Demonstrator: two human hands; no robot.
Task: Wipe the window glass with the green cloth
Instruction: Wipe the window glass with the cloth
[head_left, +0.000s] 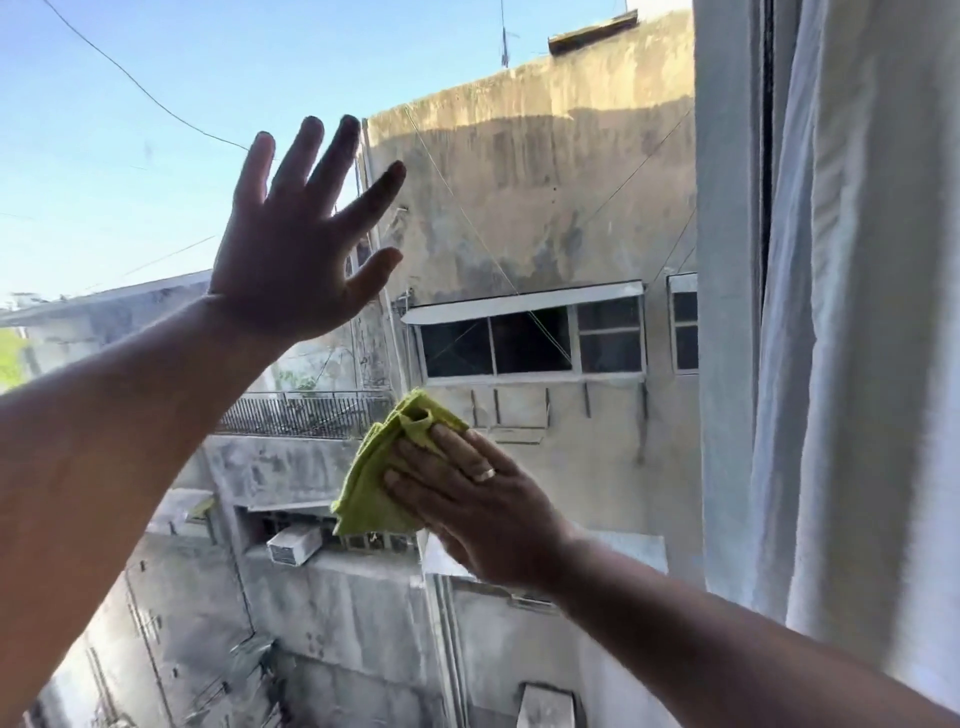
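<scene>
**Inspector:** State the position of the cloth and of each hand, taking the window glass (597, 182) as reference.

**Me:** The green cloth (374, 478) lies flat against the glass, low of the pane's middle. My right hand (478, 499) is pressed on it, fingers laid together over the folded fabric and pinning it to the pane rather than gripping it in a fist. A ring shows on one finger. My left hand (296, 249) is raised higher on the same pane, up and to the left of the cloth, fingers spread wide apart, holding nothing. Whether its palm touches the glass I cannot tell.

**Inspector:** Step in hand?

**Me:** Wiping, in my judgement mid-pass. The lower glass below the cloth shows grey streaks and smears; the upper glass against the sky reads clearer.

**Inspector:** What does the next move call for?

**Me:** Firm, even pressure, and a sweep across the streaked lower area, overlapping each pass. The cloth is bunched at its top corner; it may need flattening to keep full contact.

**Inspector:** Obstructions?

**Me:** A white curtain (857, 312) hangs just right of the glass, beside the frame, and could catch the cloth near that edge. My own left arm crosses the pane's left part.
</scene>
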